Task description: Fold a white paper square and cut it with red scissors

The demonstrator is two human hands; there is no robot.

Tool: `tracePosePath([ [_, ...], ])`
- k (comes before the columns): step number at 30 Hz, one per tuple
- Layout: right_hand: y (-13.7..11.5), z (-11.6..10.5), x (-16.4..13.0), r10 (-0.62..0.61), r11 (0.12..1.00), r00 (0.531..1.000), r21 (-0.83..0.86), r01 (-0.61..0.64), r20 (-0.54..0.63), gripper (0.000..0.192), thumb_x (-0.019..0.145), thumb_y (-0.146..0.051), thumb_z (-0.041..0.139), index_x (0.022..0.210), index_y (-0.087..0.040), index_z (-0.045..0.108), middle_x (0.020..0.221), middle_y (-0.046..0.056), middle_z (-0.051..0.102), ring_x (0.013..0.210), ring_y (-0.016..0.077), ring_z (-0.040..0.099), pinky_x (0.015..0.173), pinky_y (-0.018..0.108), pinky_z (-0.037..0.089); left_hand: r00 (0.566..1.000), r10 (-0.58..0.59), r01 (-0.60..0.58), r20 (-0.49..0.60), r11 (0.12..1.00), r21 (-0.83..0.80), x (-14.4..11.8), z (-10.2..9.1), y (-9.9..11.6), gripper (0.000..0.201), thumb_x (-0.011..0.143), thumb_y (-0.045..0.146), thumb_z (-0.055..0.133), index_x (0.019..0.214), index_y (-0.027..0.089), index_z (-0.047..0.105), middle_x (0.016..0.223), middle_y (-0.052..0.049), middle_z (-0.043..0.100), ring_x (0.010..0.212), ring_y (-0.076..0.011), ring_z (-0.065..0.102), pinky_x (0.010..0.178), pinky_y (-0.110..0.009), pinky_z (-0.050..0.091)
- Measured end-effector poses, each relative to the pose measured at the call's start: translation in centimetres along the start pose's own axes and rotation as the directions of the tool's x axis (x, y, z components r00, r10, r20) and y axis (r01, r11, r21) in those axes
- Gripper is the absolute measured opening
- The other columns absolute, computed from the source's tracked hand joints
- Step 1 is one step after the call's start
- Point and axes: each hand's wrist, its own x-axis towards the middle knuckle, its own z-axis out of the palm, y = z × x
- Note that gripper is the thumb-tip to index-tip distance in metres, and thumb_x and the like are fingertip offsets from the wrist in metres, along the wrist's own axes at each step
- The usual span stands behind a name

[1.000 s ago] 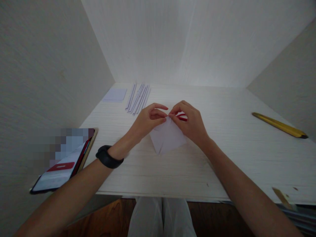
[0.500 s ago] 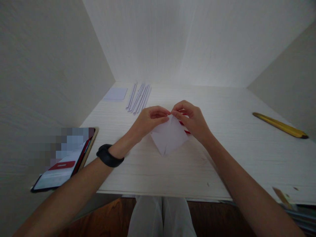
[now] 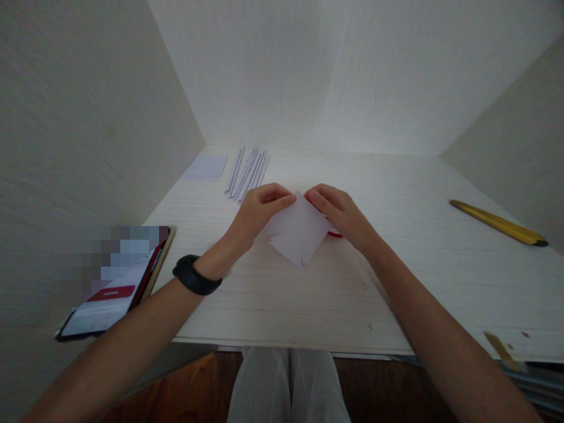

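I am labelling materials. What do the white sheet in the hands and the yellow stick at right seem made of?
Sheet: thin matte paper, sharply creased, red on its far side. Stick: glossy, perhaps lacquered wood or plastic; unclear.

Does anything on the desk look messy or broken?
Nothing looks broken or spilled. The left hand and right hand hold a folded white paper. One odd spot: the phone leans tilted at the desk's left edge, partly off it.
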Motion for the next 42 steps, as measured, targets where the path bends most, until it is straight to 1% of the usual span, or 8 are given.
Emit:
tracePosePath([
  [3,0.3,-0.1,0.1,0.008,0.999,0.999,-0.032,-0.006,0.041,0.039,0.087,-0.05,0.046,0.068,-0.017,0.055,0.064,0.0,0.053,0.06,0.012,0.046,0.053,0.025,0.032,0.999,-0.002,0.0,-0.053,0.999,-0.033,0.1,-0.2,0.0,0.018,0.07,0.033,0.071,0.068,0.017,0.061,0.068,0.001,0.06,0.065,-0.011,0.052,0.059,-0.024,0.038],
  [7,1.1,0.0,0.2,0.009,1.0,0.997,0.017,-0.01,0.077,0.026,0.082,-0.04,0.054,0.072,-0.016,0.06,0.067,0.001,0.058,0.061,0.0126,0.05,0.056,0.025,0.037,0.996,-0.006,0.001,-0.091,0.999,-0.054,0.1,-0.3,0.1,0.017,0.071,0.031,0.069,0.067,0.017,0.06,0.066,0.001,0.057,0.064,-0.0108,0.05,0.059,-0.024,0.038],
  [13,1.5,-0.1,0.2,0.03,0.999,0.999,0.04,-0.031,0.033,0.021,0.081,-0.034,0.055,0.073,-0.016,0.062,0.067,0.002,0.059,0.061,0.0127,0.051,0.056,0.025,0.039,0.992,-0.096,0.091,-0.081,0.994,-0.059,0.2,-0.2,0.2,0.023,0.069,0.035,0.071,0.077,0.016,0.063,0.072,0.0,0.06,0.066,-0.0106,0.052,0.061,-0.024,0.038],
  [17,1.2,-0.2,0.2,0.017,0.998,1.0,0.061,-0.017,0.006,0.021,0.081,-0.034,0.056,0.074,-0.016,0.063,0.066,0.001,0.058,0.06,0.0123,0.05,0.055,0.025,0.038,0.989,-0.151,0.151,0.003,0.988,-0.041,0.1,-0.2,0.4,0.031,0.062,0.034,0.076,0.083,0.014,0.063,0.08,-0.002,0.065,0.069,-0.0123,0.056,0.063,-0.024,0.04],
  [22,1.0,-0.1,0.1,0.011,0.997,1.0,0.07,-0.013,0.028,0.024,0.082,-0.038,0.056,0.076,-0.016,0.064,0.067,0.002,0.059,0.061,0.0125,0.05,0.054,0.025,0.037,0.974,-0.19,0.186,0.123,0.982,0.042,-0.2,-0.2,0.3,0.026,0.064,0.031,0.073,0.082,0.013,0.067,0.08,-0.005,0.068,0.068,-0.0144,0.058,0.063,-0.026,0.042],
  [30,1.1,-0.1,0.2,0.058,0.968,0.994,0.249,-0.032,-0.095,0.026,0.079,-0.044,0.062,0.077,-0.018,0.064,0.07,0.001,0.06,0.065,0.0129,0.053,0.06,0.026,0.043,0.986,-0.167,0.165,-0.007,0.977,-0.135,0.2,-0.5,-0.5,0.035,0.062,0.03,0.076,0.091,0.013,0.067,0.092,-0.007,0.071,0.078,-0.0174,0.063,0.073,-0.03,0.048],
  [34,1.1,-0.2,0.2,0.094,0.933,0.99,0.355,-0.053,-0.101,0.022,0.071,-0.04,0.07,0.079,-0.019,0.064,0.066,-0.001,0.057,0.063,0.0126,0.052,0.06,0.027,0.044,0.979,-0.202,0.2,0.006,0.965,-0.169,0.3,-0.6,-0.4,0.034,0.061,0.026,0.076,0.091,0.013,0.066,0.092,-0.007,0.07,0.078,-0.0166,0.063,0.075,-0.03,0.049],
  [42,1.3,-0.3,0.3,0.084,0.966,0.991,0.251,-0.054,-0.109,0.017,0.073,-0.035,0.067,0.075,-0.018,0.063,0.062,-0.002,0.053,0.058,0.011,0.048,0.055,0.026,0.039,0.981,-0.192,0.192,0.018,0.981,-0.038,0.5,-0.4,-0.5,0.039,0.062,0.029,0.077,0.097,0.015,0.065,0.088,-0.005,0.067,0.078,-0.0156,0.061,0.068,-0.027,0.046],
])
